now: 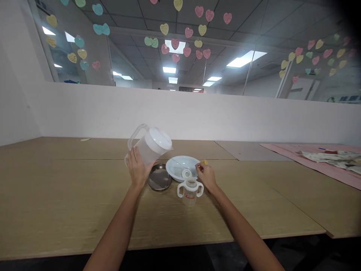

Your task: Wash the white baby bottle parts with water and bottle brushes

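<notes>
Head view: a translucent white plastic pitcher (152,149) tilts in the left hand (137,168)

Head view shows the pitcher leaning right above the tabletop, its spout near a shallow pale oval bowl (184,160). Its walls are cloudy, its flat round lid is on, and its looped handle sticks up at the upper left, ungripped. The left hand holds it low on the body. The right hand (207,176) is at the bowl's right rim, fingertips drawn together; whether they pinch anything I cannot tell. A small yellow object (205,162) shows behind them. A white ring-shaped piece (186,173) lies in the bowl. Just in front stands a clear two-handled bottle (190,196), upright and uncapped, with red lettering. A round dark metal dish (160,178) sits left of the bowl.

Beneath them runs a light wood-grain tabletop (84,195) with visible seams and a grey section (245,148) at the back. At far right, a pink cloth (284,152) bears crumpled white fabric (324,156). Behind rises a plain white wall (141,109), topped by glass dotted with heart-shaped paper notes (209,15) in pink, yellow, green and blue; bright ceiling panels (246,59) show in it.
</notes>
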The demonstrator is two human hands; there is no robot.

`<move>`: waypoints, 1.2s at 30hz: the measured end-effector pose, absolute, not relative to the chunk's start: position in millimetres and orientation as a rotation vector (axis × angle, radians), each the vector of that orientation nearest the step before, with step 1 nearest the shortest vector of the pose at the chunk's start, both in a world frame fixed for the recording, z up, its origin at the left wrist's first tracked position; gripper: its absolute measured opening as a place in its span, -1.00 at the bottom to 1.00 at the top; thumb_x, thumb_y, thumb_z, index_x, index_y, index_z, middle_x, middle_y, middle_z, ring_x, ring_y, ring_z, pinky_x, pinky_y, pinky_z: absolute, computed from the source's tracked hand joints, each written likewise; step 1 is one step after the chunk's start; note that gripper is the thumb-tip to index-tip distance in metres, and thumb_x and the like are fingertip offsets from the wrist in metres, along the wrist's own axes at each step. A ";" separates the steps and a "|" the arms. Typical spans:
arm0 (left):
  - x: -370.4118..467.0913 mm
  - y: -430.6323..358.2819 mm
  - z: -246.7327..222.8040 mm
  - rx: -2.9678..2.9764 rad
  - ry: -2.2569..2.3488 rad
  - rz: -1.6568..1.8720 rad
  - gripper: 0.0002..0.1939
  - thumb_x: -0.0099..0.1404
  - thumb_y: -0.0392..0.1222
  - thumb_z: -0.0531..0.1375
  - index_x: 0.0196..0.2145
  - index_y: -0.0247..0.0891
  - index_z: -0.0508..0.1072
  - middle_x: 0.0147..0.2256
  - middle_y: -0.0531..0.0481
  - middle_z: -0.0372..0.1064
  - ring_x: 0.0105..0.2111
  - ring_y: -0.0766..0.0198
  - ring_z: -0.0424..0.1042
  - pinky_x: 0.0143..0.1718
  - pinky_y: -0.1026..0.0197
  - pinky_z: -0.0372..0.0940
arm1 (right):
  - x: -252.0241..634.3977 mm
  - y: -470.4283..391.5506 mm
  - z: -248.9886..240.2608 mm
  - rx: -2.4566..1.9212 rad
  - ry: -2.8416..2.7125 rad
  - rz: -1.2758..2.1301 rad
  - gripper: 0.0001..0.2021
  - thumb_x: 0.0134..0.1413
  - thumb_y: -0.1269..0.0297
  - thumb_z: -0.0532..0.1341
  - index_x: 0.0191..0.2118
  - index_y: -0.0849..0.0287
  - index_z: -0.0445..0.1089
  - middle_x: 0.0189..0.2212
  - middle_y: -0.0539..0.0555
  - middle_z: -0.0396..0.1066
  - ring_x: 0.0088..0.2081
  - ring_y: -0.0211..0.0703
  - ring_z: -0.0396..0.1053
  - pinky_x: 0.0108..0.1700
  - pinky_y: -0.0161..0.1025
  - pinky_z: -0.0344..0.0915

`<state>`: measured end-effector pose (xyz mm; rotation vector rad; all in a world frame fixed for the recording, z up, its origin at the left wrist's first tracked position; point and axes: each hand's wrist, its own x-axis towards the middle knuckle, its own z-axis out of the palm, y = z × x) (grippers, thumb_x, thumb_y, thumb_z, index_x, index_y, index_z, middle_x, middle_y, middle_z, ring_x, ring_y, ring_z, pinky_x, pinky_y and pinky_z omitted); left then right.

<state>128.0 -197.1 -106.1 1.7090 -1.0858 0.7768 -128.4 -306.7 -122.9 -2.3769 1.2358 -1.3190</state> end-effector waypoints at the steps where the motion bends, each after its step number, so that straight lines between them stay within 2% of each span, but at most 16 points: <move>1: 126.2 -196.5 -105.0 1.710 -1.117 0.853 -0.03 0.00 0.20 0.13 0.18 -0.46 -0.15 0.15 -0.39 -0.12 0.14 -0.19 -0.13 0.11 -0.18 -0.19 | -128.4 -306.5 -122.7 -2.372 1.246 -1.315 -0.73 0.01 0.25 0.00 -0.41 0.22 0.41 -0.59 0.04 0.37 -0.55 -0.25 0.27 -0.45 -0.36 0.11; 4: 123.1 -195.4 -103.2 1.700 -1.206 0.988 -0.11 0.05 0.14 0.11 0.18 -0.45 -0.11 0.16 -0.36 -0.13 0.16 -0.16 -0.19 0.12 -0.19 -0.26 | -129.1 -306.8 -122.0 -2.359 1.261 -1.311 -0.73 0.01 0.25 -0.01 -0.39 0.22 0.42 -0.57 0.05 0.38 -0.53 -0.25 0.28 -0.44 -0.36 0.12; 9: 122.7 -195.3 -103.8 1.635 -1.283 1.024 -0.15 0.08 0.08 0.12 0.18 -0.41 -0.12 0.17 -0.33 -0.15 0.18 -0.11 -0.23 0.14 -0.17 -0.28 | -130.3 -309.5 -122.5 -2.367 1.249 -1.334 -0.73 0.01 0.26 0.00 -0.37 0.22 0.42 -0.56 0.06 0.39 -0.53 -0.25 0.29 -0.44 -0.36 0.12; 36: 124.0 -195.9 -103.3 1.615 -1.322 1.079 -0.14 0.04 0.13 0.13 0.17 -0.42 -0.05 0.15 -0.32 -0.08 0.17 -0.10 -0.16 0.14 -0.13 -0.24 | -130.4 -307.5 -121.0 -2.409 1.291 -1.281 -0.73 0.02 0.27 0.00 -0.36 0.22 0.42 -0.55 0.05 0.40 -0.51 -0.26 0.30 -0.44 -0.37 0.11</move>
